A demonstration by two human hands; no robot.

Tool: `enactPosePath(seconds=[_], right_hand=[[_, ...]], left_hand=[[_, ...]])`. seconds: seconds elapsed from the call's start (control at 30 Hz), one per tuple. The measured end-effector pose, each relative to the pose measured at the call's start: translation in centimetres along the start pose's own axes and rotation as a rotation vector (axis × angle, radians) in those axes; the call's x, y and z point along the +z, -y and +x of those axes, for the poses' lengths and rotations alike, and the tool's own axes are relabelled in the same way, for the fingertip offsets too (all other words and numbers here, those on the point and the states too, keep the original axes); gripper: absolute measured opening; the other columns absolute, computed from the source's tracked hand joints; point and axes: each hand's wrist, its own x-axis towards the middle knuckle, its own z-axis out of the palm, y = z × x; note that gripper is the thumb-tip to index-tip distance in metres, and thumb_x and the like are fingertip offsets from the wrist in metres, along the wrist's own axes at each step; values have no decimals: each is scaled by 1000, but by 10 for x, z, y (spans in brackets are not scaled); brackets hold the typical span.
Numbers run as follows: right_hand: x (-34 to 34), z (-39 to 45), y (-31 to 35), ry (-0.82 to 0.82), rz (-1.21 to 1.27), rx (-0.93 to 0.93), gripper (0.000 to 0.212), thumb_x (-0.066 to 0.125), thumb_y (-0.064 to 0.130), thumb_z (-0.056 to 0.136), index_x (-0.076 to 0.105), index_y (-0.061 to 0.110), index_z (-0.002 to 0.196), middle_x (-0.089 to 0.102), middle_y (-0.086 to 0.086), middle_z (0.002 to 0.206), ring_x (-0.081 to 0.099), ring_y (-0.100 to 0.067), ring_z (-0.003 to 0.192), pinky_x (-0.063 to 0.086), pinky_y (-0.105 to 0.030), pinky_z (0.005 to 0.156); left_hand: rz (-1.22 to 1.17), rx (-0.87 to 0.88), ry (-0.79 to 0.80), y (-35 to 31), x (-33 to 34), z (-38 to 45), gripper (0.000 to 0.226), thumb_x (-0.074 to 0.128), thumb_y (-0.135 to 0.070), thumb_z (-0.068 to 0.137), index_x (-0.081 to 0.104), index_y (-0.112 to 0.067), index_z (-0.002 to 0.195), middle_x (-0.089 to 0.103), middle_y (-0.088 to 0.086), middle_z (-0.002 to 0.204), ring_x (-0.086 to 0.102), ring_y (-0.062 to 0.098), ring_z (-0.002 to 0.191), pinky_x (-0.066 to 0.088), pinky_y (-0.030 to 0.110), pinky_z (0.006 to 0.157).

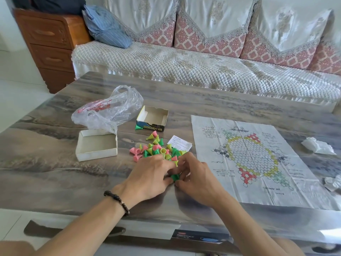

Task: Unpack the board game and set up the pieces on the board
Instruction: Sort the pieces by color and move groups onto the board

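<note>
Two hands met at the near edge of the pile of pieces: your left hand and right hand both had fingers curled round a dark green piece pinched between them. The paper board lay flat just right of the pile, nothing on it yet. Both box halves, the lid and the tray, sat open to the left, near a crumpled bag.
</note>
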Motion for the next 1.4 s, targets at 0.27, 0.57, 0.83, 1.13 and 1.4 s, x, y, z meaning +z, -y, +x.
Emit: enactPosePath(seconds=[0.27,0.57,0.83,1.13,1.4], right_hand=[[0,-6,-3,-54,-55,-8,33,56,0,77,51,22,101,64,9,84,54,-7,76,43,-15,65],[5,1,7,70,-405,-107,32,49,7,88,66,17,113,56,0,108,53,-21,98,46,-35,78],[13,6,31,-8,-379,-89,15,52,15,94,59,15,106,61,-1,97,58,-24,84,45,-36,71],[105,81,147,168,-298,-224,25,52,8,77,73,12,88,71,-9,88,63,-27,81,50,-31,71],[143,90,159,196,-228,-200,14,64,19,84,69,11,94,67,-5,86,60,-23,82,40,-27,65]], left_hand=[[-111,44,82,7,-5,-3,31,62,-26,82,67,-28,112,58,-12,97,53,7,93,42,24,75],[-199,-284,-165,65,-26,-67,14,66,-21,86,67,-34,91,57,-16,78,54,2,68,45,31,65],[-193,-347,-266,90,-21,-86,7,71,-22,81,71,-26,87,63,-10,92,54,13,92,46,33,80],[0,-540,-288,142,-63,-126,2,70,-25,81,69,-27,80,59,-5,78,58,22,83,47,39,75],[-53,-565,-243,157,-72,-138,25,71,-26,83,69,-25,107,62,-4,93,58,21,92,47,42,83]])
